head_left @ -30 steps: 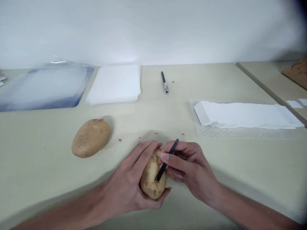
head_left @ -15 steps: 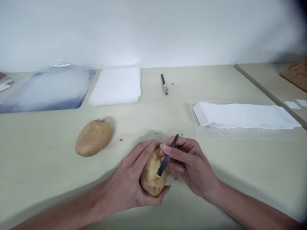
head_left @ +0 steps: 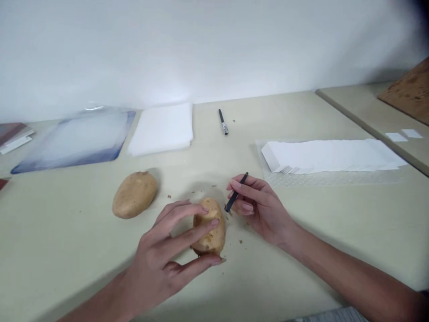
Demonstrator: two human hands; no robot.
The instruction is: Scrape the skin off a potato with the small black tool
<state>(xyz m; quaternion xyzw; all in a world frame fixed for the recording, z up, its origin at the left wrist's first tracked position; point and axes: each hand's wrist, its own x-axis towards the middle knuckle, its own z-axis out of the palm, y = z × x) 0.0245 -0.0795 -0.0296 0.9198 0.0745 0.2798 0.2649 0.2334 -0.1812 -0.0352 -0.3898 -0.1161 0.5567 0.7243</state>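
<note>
A potato (head_left: 218, 232) with a scraped pale patch stands in front of me, held by my left hand (head_left: 164, 250). The thumb is at its near end and two fingertips rest on its upper face. My right hand (head_left: 258, 205) pinches a slim black flat tool (head_left: 236, 193) between thumb and fingers. The tool's lower tip is just to the right of the potato, apart from it. A second whole potato (head_left: 135, 195) lies on the table to the left.
Small brown scraps (head_left: 240, 241) are scattered around the held potato. Farther back lie a blue-edged clear folder (head_left: 77, 143), a stack of white sheets (head_left: 162, 129) and a black-and-silver pen (head_left: 223, 123). To the right, white cards (head_left: 331, 155) lie on clear plastic. A brown board (head_left: 407, 96) is at far right.
The black tool has come off the potato's face and moved up and away from it. My left hand has shifted its fingers over onto the potato's upper face. The view has also turned slightly.
</note>
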